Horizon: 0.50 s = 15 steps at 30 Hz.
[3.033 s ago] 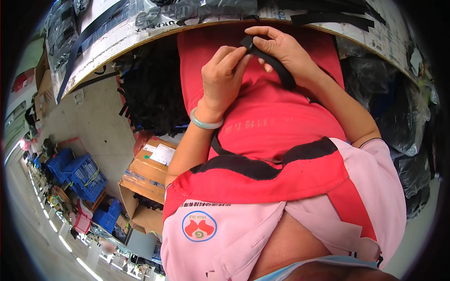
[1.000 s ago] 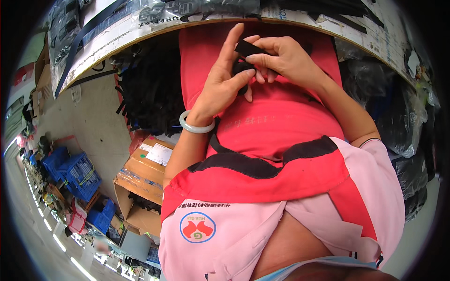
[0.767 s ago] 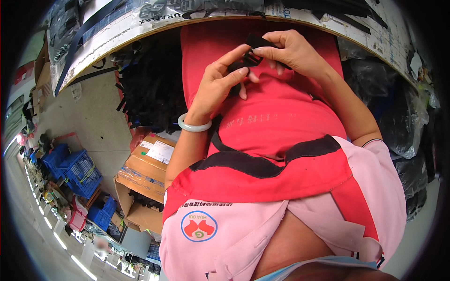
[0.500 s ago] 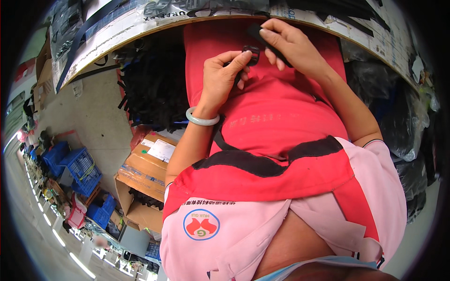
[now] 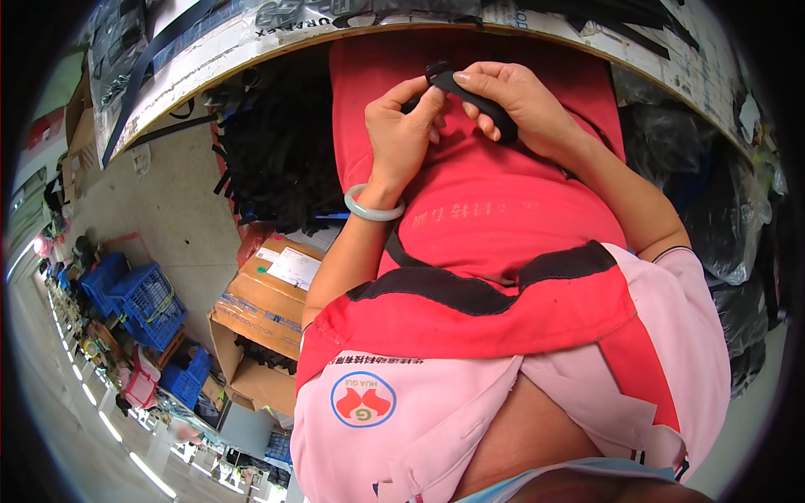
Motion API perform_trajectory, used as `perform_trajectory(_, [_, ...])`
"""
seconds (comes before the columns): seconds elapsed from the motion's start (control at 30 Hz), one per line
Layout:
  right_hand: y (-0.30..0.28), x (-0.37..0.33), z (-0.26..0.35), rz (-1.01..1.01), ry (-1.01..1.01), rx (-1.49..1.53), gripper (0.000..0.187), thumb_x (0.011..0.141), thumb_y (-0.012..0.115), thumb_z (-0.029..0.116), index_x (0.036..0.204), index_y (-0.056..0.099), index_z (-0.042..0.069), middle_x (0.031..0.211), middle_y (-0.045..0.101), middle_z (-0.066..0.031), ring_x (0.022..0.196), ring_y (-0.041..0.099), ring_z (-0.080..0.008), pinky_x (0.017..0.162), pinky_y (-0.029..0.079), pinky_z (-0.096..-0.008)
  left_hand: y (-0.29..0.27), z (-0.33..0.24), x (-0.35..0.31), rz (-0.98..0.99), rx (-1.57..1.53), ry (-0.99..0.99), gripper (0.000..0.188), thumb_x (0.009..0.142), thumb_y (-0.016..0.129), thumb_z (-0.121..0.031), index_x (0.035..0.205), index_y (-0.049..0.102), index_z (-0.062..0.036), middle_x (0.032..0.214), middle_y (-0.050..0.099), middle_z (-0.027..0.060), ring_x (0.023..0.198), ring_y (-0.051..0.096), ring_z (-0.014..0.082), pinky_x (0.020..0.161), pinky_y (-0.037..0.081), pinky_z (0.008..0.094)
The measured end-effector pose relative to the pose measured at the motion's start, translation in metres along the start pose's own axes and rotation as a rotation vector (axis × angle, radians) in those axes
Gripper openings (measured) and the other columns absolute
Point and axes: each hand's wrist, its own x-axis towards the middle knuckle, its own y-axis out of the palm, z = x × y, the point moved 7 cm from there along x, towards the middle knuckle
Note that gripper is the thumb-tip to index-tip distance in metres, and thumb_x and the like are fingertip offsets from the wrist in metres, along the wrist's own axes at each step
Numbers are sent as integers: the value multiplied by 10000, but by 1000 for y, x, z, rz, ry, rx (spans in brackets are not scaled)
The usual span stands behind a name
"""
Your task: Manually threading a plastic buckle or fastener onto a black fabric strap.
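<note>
My left hand (image 5: 402, 126) is closed in a pinch on a small black plastic buckle (image 5: 435, 70), held over the red apron (image 5: 470, 180). A black webbing strap (image 5: 486, 109) runs from the buckle down to the right. My right hand (image 5: 524, 102) grips this strap between thumb and fingers, and its lower end hangs below the fingers. The strap's upper end lies against the buckle; whether it passes through the slot I cannot tell. A pale bangle (image 5: 373, 213) sits on my left wrist.
Just beyond my hands is the edge of a worktable (image 5: 335, 35), with plastic bags and black straps on it. Under it at the left hangs a dark mass of straps (image 5: 277, 142). An opened cardboard box (image 5: 260, 293) and blue crates (image 5: 149, 306) stand at the left; plastic bags (image 5: 721, 201) lie right.
My hands have come together. The right hand has moved slightly down with the strap, whose end now meets the buckle; the left hand has raised the buckle a little.
</note>
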Motion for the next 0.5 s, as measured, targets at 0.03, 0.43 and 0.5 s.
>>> perform_trajectory(0.03, [2, 0, 0, 5, 7, -6, 249, 960, 576, 266, 887, 611, 31, 692, 616, -28, 528, 569, -57, 447, 453, -179, -1, 1, 0, 0, 0, 0, 188, 903, 645, -81, 1041, 677, 42, 714, 639, 26, 524, 558, 57, 450, 407, 180])
perform_trajectory(0.43, [-5, 3, -3, -62, -85, 112, 220, 956, 590, 227, 1022, 590, 18, 726, 608, -40, 560, 568, -70, 488, 467, -195, 2, -19, -2, -70, 401, 481, 169, 869, 669, -49, 1029, 684, 1, 694, 615, 44, 556, 571, 96, 494, 431, 230])
perform_trajectory(0.5, [-3, 4, -3, -95, -69, 120, 253, 955, 596, 227, 1088, 560, 14, 743, 610, -47, 569, 570, -75, 495, 474, -202, 5, -26, -5, -85, 561, 608, 182, 838, 669, -16, 1019, 684, -19, 700, 593, 85, 590, 586, 161, 532, 452, 276])
